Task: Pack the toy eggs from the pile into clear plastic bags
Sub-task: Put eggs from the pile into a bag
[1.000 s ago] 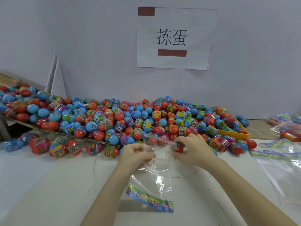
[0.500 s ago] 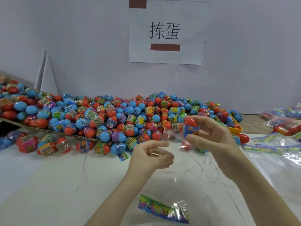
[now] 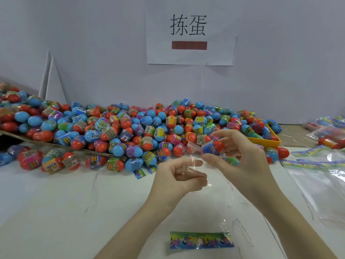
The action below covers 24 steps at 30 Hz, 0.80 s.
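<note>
A big pile of red and blue toy eggs (image 3: 130,128) lies across the back of the white table. My right hand (image 3: 240,157) holds one red and blue toy egg (image 3: 212,147) between thumb and fingers, just above the mouth of a clear plastic bag (image 3: 214,199). My left hand (image 3: 179,176) pinches the bag's top edge, left of the egg. The bag hangs down toward me, and its colourful printed strip (image 3: 200,240) rests on the table at the bottom.
A yellow tray (image 3: 268,140) sits under the pile's right end. A cardboard sheet (image 3: 56,144) holds up the pile's left part. Packed bags and several empty clear bags (image 3: 321,176) lie at the right. A paper sign (image 3: 190,30) hangs on the wall.
My right hand left the bag's edge, picked an egg from the pile and brought it to the bag's mouth. The left hand kept its hold on the bag.
</note>
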Available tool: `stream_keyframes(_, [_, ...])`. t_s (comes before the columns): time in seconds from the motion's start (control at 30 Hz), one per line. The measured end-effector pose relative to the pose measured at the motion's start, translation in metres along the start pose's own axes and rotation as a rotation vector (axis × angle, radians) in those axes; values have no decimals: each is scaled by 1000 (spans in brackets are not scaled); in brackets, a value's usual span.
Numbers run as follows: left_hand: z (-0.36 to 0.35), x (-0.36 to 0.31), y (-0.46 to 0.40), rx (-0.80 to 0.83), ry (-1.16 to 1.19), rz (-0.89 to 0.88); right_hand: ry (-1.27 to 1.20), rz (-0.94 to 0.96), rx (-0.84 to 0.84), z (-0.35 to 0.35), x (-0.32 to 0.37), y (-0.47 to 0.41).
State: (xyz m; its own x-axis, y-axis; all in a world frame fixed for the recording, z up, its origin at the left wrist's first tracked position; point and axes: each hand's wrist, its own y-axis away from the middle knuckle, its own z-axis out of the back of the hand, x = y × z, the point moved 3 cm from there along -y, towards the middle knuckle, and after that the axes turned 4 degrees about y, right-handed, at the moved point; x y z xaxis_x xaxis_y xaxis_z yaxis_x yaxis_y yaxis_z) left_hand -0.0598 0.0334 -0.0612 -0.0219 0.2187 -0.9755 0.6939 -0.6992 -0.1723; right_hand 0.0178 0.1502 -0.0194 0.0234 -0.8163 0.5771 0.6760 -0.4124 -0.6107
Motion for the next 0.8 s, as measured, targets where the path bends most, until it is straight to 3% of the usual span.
stream_keyframes(0.3, [-1,-3,2,62,-74,0,-153,-52,293,-3,6,3])
stream_keyframes(0.6, [-1,-7,3,96,-42,-4,-207,-118,283,1,4,2])
stream_keyframes(0.8, [-2,-6,2,91,-98,-40,-157,-70,402,2,3,2])
